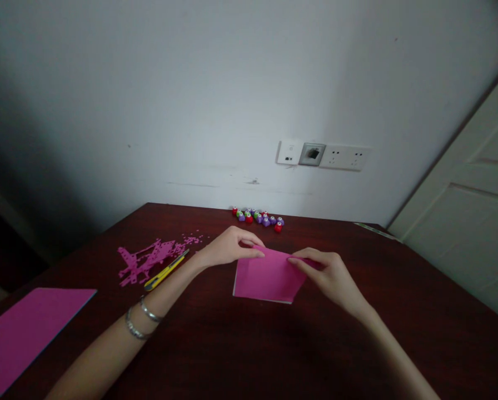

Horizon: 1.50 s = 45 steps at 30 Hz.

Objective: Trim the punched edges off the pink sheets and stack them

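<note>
In the head view, taking the rectangular bright pink sheet of paper (pixel 269 278) as the centre of the clock, the sheet is held up over the middle of the dark red-brown wooden table (pixel 315 355). The left hand (pixel 231 247) pinches its top edge at 11 o'clock, thumb against fingers; the right hand (pixel 322 269) has the same narrow pinch at 1 o'clock. A pale border shows along the sheet's lower edge; whether that edge touches the tabletop I cannot tell.

At 12 o'clock, near the white wall (pixel 190 100), sits a cluster of small rounded red, green and purple pieces with pale tops (pixel 259 217). At 9 o'clock a slim yellow-and-dark cutter knife (pixel 165 272) lies just beside the left forearm, its narrow end pointing to 2 o'clock, in the way on that side. Beyond it spread punched pink paper scraps (pixel 143 261), with tiny bits scattered towards 10 o'clock.

At 8 o'clock a larger flat pink sheet (pixel 32 328) runs out of view. The left forearm, wearing two silver bangles (pixel 150 316), crosses between it and the centre. White wall sockets (pixel 344 158) are at 1 o'clock; a pale panelled door (pixel 478 194) stands towards 2 o'clock.
</note>
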Each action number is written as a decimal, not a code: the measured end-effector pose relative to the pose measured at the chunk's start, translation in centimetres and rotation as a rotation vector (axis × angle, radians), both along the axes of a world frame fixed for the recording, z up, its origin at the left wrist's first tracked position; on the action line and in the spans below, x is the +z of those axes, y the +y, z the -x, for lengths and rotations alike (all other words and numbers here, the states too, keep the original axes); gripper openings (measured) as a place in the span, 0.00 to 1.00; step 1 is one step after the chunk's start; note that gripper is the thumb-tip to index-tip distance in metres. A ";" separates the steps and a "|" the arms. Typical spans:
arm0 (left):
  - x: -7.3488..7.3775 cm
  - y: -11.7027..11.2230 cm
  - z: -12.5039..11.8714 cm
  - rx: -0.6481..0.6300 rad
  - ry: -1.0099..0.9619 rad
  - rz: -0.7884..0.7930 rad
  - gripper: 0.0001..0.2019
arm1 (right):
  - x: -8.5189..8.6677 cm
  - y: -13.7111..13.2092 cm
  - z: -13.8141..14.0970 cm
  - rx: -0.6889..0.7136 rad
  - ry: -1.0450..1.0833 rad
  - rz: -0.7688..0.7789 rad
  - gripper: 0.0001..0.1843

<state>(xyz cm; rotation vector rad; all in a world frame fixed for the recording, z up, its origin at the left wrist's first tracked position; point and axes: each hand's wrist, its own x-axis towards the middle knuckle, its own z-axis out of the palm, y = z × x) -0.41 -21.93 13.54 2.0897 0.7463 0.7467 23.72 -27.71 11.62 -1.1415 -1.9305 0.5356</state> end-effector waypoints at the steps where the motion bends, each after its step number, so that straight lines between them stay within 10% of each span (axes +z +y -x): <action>1: 0.0 0.0 0.0 0.005 0.008 -0.005 0.12 | -0.1 0.0 -0.1 -0.007 0.014 0.013 0.11; 11: -0.4 1.2 0.7 0.112 -0.117 0.090 0.11 | 0.2 0.4 -0.2 -0.143 0.396 0.272 0.26; 19: -0.6 1.7 1.6 -0.183 0.019 0.346 0.17 | 0.2 0.4 -0.1 -0.115 0.503 0.339 0.24; 29: -0.1 -1.6 -1.5 -0.197 -0.073 0.561 0.15 | 0.5 -1.5 2.3 0.166 0.401 0.474 0.24; 45: -0.1 -1.9 -1.9 -0.116 -0.152 0.495 0.12 | 1.5 -2.1 2.5 0.115 0.210 0.389 0.12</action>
